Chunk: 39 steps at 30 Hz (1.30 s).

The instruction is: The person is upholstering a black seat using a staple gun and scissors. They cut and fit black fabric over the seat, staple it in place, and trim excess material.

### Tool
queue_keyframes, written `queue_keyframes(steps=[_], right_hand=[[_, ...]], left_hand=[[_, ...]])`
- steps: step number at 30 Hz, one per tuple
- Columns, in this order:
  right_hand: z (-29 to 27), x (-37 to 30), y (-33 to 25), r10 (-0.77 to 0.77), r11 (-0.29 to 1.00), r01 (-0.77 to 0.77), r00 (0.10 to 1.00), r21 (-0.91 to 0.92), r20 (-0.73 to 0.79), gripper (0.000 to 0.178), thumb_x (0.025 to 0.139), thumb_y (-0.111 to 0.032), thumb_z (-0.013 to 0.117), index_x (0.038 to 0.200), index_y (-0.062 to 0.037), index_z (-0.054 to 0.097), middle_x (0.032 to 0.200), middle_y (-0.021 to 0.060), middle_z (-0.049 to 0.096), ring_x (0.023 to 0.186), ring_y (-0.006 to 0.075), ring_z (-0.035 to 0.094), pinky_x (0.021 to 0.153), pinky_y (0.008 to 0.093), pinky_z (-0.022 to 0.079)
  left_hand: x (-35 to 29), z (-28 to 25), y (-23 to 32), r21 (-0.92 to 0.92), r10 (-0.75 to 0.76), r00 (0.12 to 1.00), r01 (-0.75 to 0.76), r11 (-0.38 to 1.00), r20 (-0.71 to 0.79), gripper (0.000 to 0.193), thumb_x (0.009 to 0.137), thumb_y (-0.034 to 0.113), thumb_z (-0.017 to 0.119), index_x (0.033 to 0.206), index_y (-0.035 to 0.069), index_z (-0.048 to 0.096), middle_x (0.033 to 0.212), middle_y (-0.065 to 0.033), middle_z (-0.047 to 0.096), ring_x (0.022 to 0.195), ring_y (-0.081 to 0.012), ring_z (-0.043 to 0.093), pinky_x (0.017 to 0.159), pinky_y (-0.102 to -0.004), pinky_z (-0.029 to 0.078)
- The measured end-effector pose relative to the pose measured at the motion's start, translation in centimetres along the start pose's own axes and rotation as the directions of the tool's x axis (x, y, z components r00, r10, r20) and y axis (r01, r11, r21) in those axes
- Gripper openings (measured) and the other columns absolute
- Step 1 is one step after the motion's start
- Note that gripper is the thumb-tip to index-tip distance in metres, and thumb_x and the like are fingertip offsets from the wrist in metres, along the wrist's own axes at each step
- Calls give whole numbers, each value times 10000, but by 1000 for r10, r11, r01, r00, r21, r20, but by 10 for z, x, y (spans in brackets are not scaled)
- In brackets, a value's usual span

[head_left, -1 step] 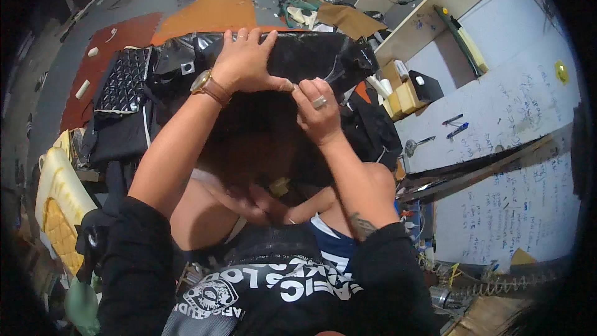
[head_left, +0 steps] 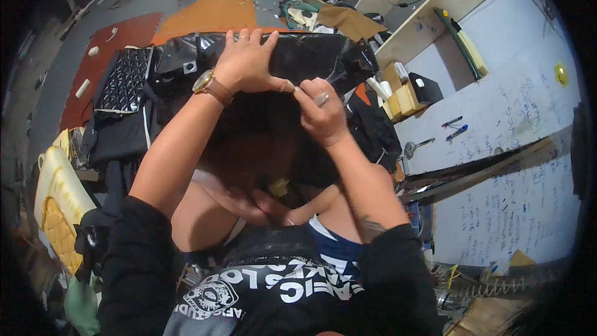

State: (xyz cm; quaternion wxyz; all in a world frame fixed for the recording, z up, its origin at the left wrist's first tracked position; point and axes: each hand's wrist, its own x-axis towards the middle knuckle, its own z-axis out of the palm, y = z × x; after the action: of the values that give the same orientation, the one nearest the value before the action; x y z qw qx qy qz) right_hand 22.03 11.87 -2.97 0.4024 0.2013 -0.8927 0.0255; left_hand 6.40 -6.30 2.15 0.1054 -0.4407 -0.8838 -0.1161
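A glossy black sheet of vinyl-like material (head_left: 305, 50) is spread over a bulky dark form in front of my lap. My left hand (head_left: 249, 62), with a brown-strapped watch at the wrist, rests on it. Its fingers are spread toward the far edge and its thumb points right. Close by, my right hand (head_left: 323, 112), wearing a ring, is closed in a pinch beside the tip of that thumb. What lies between its fingertips, at the near edge of the black material, is too small to make out. Left of the sheet lies a quilted black piece (head_left: 124, 81).
Yellow foam blocks (head_left: 403, 101) and a black box (head_left: 428, 89) stand to the right. Pens (head_left: 458, 132) lie on a white, written-on surface (head_left: 497, 118). A yellowed foam piece (head_left: 59, 177) leans at left. Orange (head_left: 208, 14) and reddish-brown sheets (head_left: 87, 93) lie beyond.
My right hand and forearm have shifted slightly to the right and toward me, with the fingertips still by the left thumb. My left hand stays in nearly the same place.
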Motion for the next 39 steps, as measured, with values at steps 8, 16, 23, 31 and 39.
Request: queue_keyframes(steps=[8,16,23,31,39], right_hand=[[-64,-88,33,686,720,-690,723,-74,-73,144,975,-55,591,1030,-7,715,1002,215,732,927,403,711,791,476,552],[76,-408,-104,646,448,-781,-54,-436,761,218,844,-229,694,861,-15,730,874,208,725,863,389,704,753,475,557],[103,-404,-106,635,261,-763,-326,-592,700,326,872,-319,731,913,4,741,890,157,741,813,306,699,729,437,548],[72,-261,-35,771,-193,-974,-227,-122,594,414,897,-376,783,968,29,736,889,104,741,753,200,691,701,392,531],[-25,-43,-29,829,20,-774,367,633,422,166,1032,-161,604,929,-34,630,778,31,605,723,137,588,718,302,485]], left_hand=[[24,-10,-31,4,-43,995,43,999,95,1286,669,863,739,1596,34,412,1572,-262,449,1488,-444,385,1222,-610,243],[43,-9,-22,-58,-28,992,35,998,124,1299,662,850,753,1602,29,392,1550,-273,461,1474,-448,398,1241,-615,220],[54,-18,-33,-79,-64,976,82,994,209,1280,668,832,759,1598,29,399,1559,-256,452,1478,-430,393,1251,-608,207],[63,-4,-49,-71,-87,977,102,992,195,1257,679,823,754,1593,31,410,1522,-254,478,1453,-425,420,1247,-603,219],[73,-7,-50,-93,-42,980,61,994,193,1277,667,822,757,1589,11,406,1543,-260,462,1457,-423,417,1245,-600,220]])
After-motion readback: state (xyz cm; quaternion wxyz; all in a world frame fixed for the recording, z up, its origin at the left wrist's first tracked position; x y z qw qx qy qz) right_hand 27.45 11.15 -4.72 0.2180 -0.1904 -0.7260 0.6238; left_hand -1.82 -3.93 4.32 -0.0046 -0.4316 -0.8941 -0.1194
